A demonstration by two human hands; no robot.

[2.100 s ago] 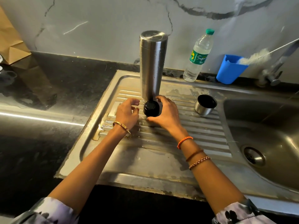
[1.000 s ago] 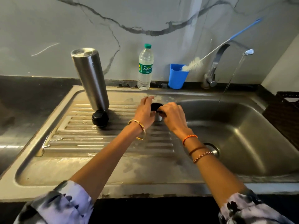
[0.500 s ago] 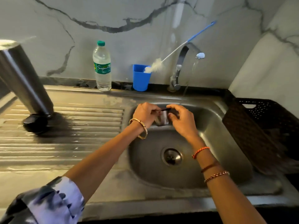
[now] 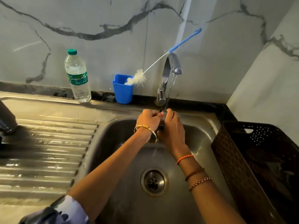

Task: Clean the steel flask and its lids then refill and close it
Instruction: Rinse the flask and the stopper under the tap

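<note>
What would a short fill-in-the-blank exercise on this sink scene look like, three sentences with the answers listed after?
1. Both hands, the left hand and the right hand, hold the steel cup lid under the running ____.
2. The bottle brush rests with its bristles in a ____ cup.
3. The plastic water bottle has a ____ cap.

Missing words: tap; blue; green

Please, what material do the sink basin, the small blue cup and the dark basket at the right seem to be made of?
Sink basin: looks like stainless steel, brushed grey with dull reflections. Blue cup: probably plastic, uniform opaque colour, matte. Dark basket: likely moulded plastic imitating weave, with punched holes; real wicker seems unlikely.
</note>
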